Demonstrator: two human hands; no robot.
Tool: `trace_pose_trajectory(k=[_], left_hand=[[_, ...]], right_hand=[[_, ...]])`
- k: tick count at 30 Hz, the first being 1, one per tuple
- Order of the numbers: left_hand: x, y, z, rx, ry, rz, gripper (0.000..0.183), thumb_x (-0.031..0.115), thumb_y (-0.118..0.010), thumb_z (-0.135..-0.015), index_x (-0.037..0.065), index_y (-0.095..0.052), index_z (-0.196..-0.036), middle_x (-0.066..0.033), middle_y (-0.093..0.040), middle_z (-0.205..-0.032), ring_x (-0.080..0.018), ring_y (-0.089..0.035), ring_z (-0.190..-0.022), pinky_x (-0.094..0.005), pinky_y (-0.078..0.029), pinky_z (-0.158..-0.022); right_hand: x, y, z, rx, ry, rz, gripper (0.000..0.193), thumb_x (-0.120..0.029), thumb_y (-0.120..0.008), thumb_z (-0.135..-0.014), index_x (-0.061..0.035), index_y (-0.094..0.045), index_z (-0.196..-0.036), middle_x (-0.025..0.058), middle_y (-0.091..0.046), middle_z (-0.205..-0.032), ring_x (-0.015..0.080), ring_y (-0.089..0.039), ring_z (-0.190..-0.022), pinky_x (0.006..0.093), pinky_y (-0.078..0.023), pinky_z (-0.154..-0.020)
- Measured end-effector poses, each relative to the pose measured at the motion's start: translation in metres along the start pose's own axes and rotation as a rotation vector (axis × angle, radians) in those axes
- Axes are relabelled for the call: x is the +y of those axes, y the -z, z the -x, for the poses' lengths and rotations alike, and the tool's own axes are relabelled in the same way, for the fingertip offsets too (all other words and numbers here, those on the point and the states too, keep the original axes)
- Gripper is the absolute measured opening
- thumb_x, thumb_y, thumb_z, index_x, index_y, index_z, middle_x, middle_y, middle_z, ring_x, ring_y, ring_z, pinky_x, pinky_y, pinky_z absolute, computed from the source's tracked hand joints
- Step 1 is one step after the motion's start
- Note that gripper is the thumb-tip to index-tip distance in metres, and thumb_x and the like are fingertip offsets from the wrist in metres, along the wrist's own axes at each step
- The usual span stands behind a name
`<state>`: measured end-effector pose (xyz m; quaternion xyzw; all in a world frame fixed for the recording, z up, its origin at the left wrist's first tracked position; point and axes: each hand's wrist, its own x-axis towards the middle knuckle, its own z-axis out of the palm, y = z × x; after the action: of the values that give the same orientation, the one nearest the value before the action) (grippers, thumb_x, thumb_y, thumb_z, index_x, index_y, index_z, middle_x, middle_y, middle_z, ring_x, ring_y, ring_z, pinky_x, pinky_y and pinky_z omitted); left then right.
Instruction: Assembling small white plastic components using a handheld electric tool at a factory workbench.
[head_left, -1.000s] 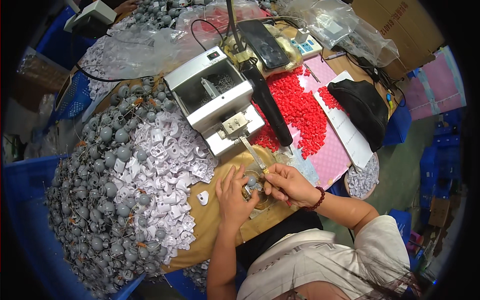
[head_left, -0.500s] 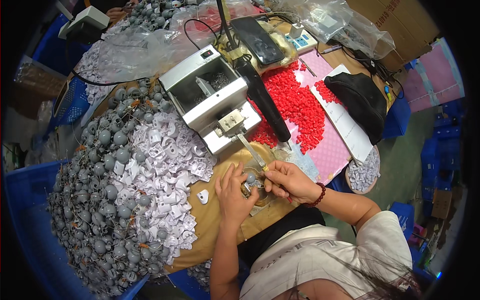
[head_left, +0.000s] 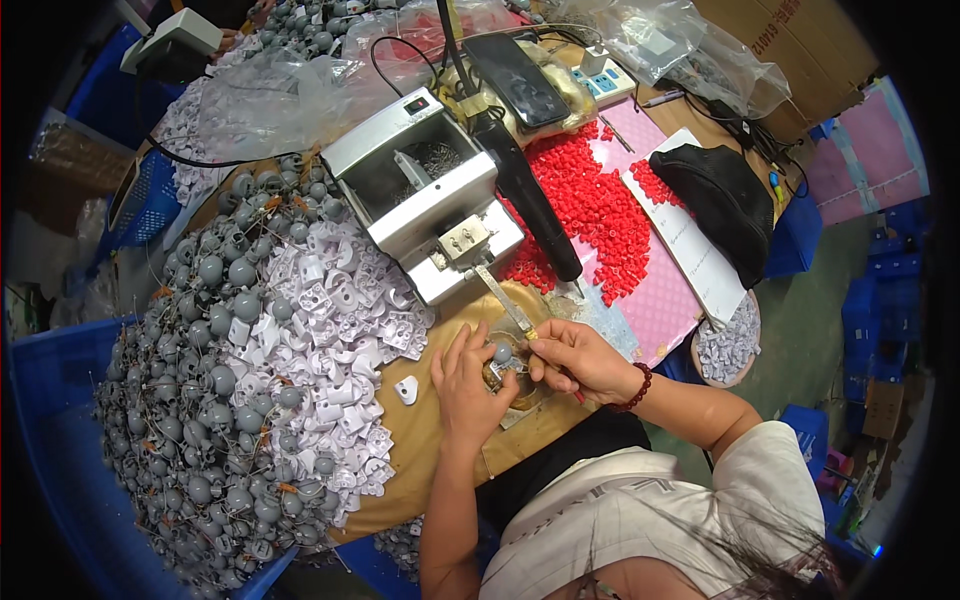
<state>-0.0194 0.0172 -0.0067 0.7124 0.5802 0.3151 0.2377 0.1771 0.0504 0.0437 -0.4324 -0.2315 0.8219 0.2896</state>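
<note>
Piece of grey, ball-shaped plastic between left hand and right hand

Left fingers curl partway along the piece's left side, thumb tip just below it; how firmly they grip cannot be told. Right thumb and forefinger form a narrow pinch just right of the piece; what lies inside is hidden, though a small red tip shows under that palm.

Directly beyond the fingertips, a thin, flat metal strip slants down from a silver, box-shaped metal machine, its end close to the right fingertips and crowding the space above the piece. Ahead of the right fingers hangs a long black tool with a thin metal point, and past it spreads a heap of small red plastic caps. One loose white, rounded-triangular plastic part lies left of the left fingers; farther left are piled white moulded plastic parts, then a mound of grey, wired plastic balls.

Brown, smooth tabletop runs under the hands, with a pink patterned sheet to the right. Well beyond the right hand, blue plastic bins stand along a green floor; a large brown cardboard box rises at far right.
</note>
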Motion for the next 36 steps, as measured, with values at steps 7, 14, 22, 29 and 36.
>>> trace_pose_trajectory(k=[7, 14, 22, 29, 36], left_hand=[[0.000, 0.000, -0.001, 0.002, -0.003, 0.003, 0.043, 0.015, -0.078, -0.073, 0.009, -0.054, -0.108, -0.0084, -0.057, -0.140, -0.0305, -0.048, -0.134, -0.0565, -0.027, -0.110], [0.001, 0.000, -0.001, -0.002, -0.005, -0.005, 0.044, 0.014, -0.078, -0.073, 0.009, -0.053, -0.109, -0.0090, -0.058, -0.140, -0.0306, -0.048, -0.133, -0.0569, -0.027, -0.110], [0.000, -0.001, -0.001, 0.006, -0.007, 0.004, 0.045, 0.013, -0.078, -0.072, 0.009, -0.053, -0.108, -0.0090, -0.058, -0.139, -0.0308, -0.049, -0.133, -0.0569, -0.028, -0.110], [0.001, 0.000, -0.002, 0.000, -0.011, -0.005, 0.044, 0.012, -0.078, -0.071, 0.008, -0.053, -0.108, -0.0094, -0.058, -0.139, -0.0313, -0.049, -0.132, -0.0569, -0.028, -0.110], [0.001, -0.001, -0.001, 0.005, -0.016, -0.016, 0.043, 0.012, -0.076, -0.072, 0.008, -0.053, -0.107, -0.0105, -0.059, -0.138, -0.0321, -0.049, -0.132, -0.0569, -0.028, -0.110]], right_hand=[[0.003, 0.003, -0.004, 0.021, 0.013, 0.006, 0.016, -0.017, -0.054, -0.104, -0.0018, -0.052, -0.106, 0.0080, -0.065, -0.079, 0.0057, -0.045, -0.044, 0.0178, -0.032, -0.040], [0.001, 0.004, -0.008, 0.016, 0.027, 0.027, 0.015, -0.017, -0.054, -0.103, -0.0014, -0.052, -0.105, 0.0080, -0.066, -0.079, 0.0053, -0.046, -0.045, 0.0175, -0.032, -0.040], [-0.007, 0.009, -0.010, -0.012, 0.031, 0.057, 0.015, -0.015, -0.054, -0.103, -0.0001, -0.050, -0.103, 0.0092, -0.067, -0.077, 0.0065, -0.050, -0.045, 0.0194, -0.035, -0.039], [-0.013, 0.009, -0.020, -0.012, 0.037, 0.114, 0.015, -0.016, -0.055, -0.103, -0.0021, -0.051, -0.099, 0.0092, -0.067, -0.076, 0.0049, -0.044, -0.043, 0.0192, -0.031, -0.037], [-0.019, 0.012, -0.029, -0.011, 0.041, 0.140, 0.015, -0.015, -0.056, -0.102, -0.0007, -0.052, -0.100, 0.0098, -0.068, -0.075, 0.0060, -0.048, -0.044, 0.0200, -0.032, -0.038]])
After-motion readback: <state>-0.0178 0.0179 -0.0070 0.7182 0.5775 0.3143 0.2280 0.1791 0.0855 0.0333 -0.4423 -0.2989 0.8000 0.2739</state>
